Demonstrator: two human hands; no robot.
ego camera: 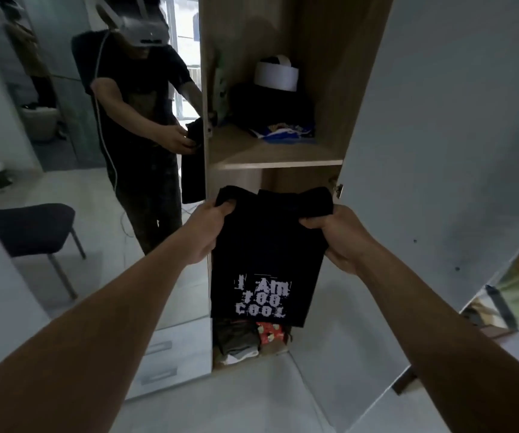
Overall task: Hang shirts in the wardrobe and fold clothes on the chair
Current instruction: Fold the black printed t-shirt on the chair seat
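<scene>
A black T-shirt (pixel 267 245) with white printed lettering hangs folded lengthwise in front of the open wardrobe (pixel 323 73). My left hand (pixel 208 229) grips its upper left corner. Its upper right corner is gripped by my right hand (pixel 339 239). The shirt hangs below the wooden shelf (pixel 277 157) and covers most of the lower compartment. A dark chair (pixel 30 229) shows in the mirror at the left.
The wardrobe door (pixel 445 151) stands open at the right. On the shelf lie dark clothes, a white band-shaped item (pixel 277 76) and a blue cloth (pixel 286 132). Folded clothes (pixel 245 339) lie at the wardrobe bottom. A mirror door (pixel 64 120) at the left reflects a person.
</scene>
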